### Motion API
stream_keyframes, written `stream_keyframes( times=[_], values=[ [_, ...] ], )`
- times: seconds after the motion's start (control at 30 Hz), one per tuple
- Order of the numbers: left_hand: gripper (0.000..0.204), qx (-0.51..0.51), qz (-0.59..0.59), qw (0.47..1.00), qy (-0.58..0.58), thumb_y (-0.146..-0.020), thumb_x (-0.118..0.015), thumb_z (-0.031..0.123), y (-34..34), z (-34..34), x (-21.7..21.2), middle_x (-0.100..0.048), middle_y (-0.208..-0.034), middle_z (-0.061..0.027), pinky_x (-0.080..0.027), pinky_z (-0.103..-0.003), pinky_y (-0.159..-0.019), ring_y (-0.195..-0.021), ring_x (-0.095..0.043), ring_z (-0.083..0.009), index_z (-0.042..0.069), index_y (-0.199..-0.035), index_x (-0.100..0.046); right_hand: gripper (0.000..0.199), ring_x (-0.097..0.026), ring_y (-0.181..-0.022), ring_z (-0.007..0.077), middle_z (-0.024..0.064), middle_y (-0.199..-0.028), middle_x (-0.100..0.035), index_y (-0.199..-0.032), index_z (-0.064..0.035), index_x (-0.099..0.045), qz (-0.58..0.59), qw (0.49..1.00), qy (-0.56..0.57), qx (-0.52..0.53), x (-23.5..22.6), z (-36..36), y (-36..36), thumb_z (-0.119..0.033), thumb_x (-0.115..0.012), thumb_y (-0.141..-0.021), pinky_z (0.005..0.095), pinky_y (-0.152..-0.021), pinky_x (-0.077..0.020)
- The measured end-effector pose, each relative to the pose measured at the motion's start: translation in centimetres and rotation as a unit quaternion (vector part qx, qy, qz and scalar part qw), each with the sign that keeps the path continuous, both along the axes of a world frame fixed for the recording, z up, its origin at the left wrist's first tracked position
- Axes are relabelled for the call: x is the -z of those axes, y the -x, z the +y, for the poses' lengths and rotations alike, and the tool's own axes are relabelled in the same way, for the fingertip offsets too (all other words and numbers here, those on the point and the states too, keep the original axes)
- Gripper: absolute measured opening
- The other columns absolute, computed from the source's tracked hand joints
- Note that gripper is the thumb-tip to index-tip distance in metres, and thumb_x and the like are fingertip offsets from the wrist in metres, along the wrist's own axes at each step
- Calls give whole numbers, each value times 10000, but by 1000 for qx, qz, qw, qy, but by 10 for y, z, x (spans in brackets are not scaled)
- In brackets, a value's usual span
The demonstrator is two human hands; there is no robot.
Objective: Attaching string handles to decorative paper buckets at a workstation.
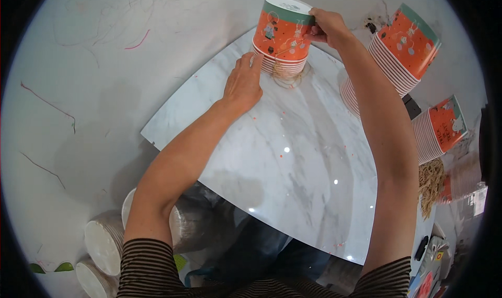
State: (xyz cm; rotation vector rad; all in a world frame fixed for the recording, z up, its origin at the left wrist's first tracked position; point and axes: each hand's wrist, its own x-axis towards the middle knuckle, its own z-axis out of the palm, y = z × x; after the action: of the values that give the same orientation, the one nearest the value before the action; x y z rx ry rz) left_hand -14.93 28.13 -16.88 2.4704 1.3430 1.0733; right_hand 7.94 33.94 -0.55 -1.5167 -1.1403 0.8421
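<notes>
Left of my marble-patterned desk [293, 183] I see a pale wall [68, 94] scrawled with thin reddish lines. Beside the desk's near left edge are stacked white tubs [103, 245]; right of its near corner, a small black object [421, 248].

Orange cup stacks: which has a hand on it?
The leftmost orange stack: right hand on its upper edge, left hand at its lower rims. No hand holds the stacks further right.

Markings on the white base [288, 4] of the orange-and-green paper cup stack [282, 32] at far centre are too small to read. The bare right forearm [393, 151] partly hides another white-rimmed stack [349, 97]; the brown-and-black striped shirt [146, 266] is cut off at the near edge.
</notes>
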Motion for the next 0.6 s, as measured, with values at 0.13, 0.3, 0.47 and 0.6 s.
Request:
stream_keyframes(
  times=[0.13, 0.3, 0.47, 0.6],
  values=[
    [706, 4, -8, 1000, -15, -790, -630, -108, -1, 2, 0, -436, -1506, -218, -483, -486, -1099, -1353, -481, -415, 33, -1458, -448, 296, -600, -580, 153, 49, -669, -541, -876, -12, -600, 6, 1000, -15, -5, 0, -9, -6, -285, -640, -984, 376, -633, -691],
    [693, 14, -21, 998, -53, -791, -565, -154, 0, 6, 6, -469, -1476, -218, -467, -467, -1119, -1367, -473, -402, 34, -1452, -473, 519, -614, -616, 172, 46, -724, -533, -987, 2, -615, 12, 998, 12, -57, 4, -16, -11, -516, -645, -990, 413, -673, -683],
    [411, -4, -90, 996, -26, -916, -582, -68, -16, -11, -13, -521, -1422, -190, -471, -461, -1083, -1322, -500, -395, 23, -1314, -532, 595, -734, -1047, 347, 225, -1075, -748, -1149, 46, -715, -406, 893, -110, 162, -2, -58, -39, -523, -637, -993, 455, -861, -617],
    [407, 23, -60, 987, -148, -901, -591, -66, -1, -19, -19, -565, -1357, -197, -486, -469, -1057, -1273, -537, -399, -4, -1300, -540, 469, -716, -1040, 289, 159, -1196, -707, -1260, -48, -705, -554, 703, -406, 184, -45, -138, -58, -413, -730, -966, 413, -888, -562]
  ],
)
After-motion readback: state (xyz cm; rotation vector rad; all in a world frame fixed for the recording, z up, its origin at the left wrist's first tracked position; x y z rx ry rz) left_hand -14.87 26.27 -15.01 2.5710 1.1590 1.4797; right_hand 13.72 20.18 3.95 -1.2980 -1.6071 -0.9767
